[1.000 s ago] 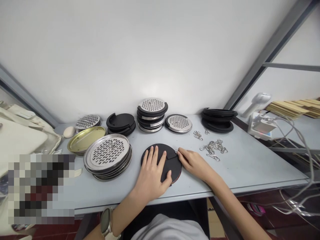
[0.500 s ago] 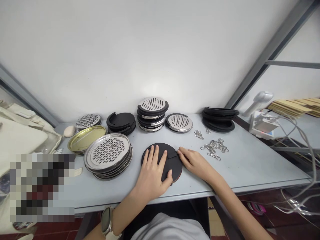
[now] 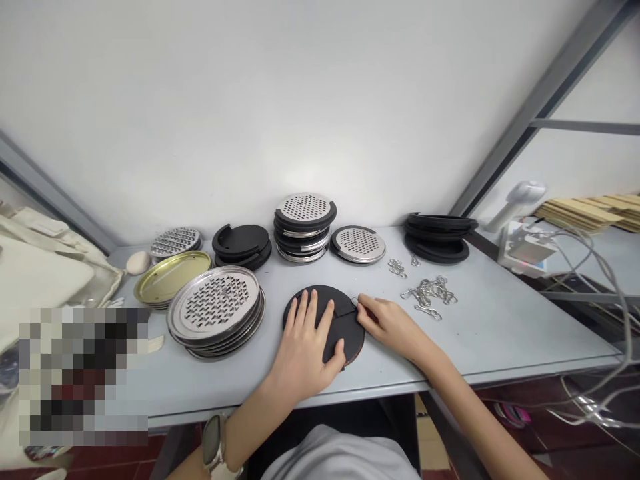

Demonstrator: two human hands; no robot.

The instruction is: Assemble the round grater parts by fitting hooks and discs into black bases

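A round black disc (image 3: 353, 339) lies flat near the table's front edge. My left hand (image 3: 306, 350) rests on top of it, fingers spread and palm down. At the disc's upper right edge, my right hand (image 3: 393, 325) pinches a small metal wire hook (image 3: 355, 301); most of the hook is hidden by the fingertips. More wire hooks (image 3: 431, 293) lie loose in a pile to the right, with a smaller group (image 3: 397, 268) behind. Left of the disc stands a stack of round metal grater plates (image 3: 220, 300).
Along the wall stand black holders (image 3: 245, 241), a stack of graters in black rims (image 3: 306, 208), a single grater (image 3: 359, 244) and stacked black rings (image 3: 437, 247). Gold-coloured round plates (image 3: 173, 277) sit at left. A white handheld device (image 3: 520, 200) and cables are at right.
Slightly more of the wire hook shows at the disc's edge as my right fingertips shift a little. My left hand stays in place on the disc.
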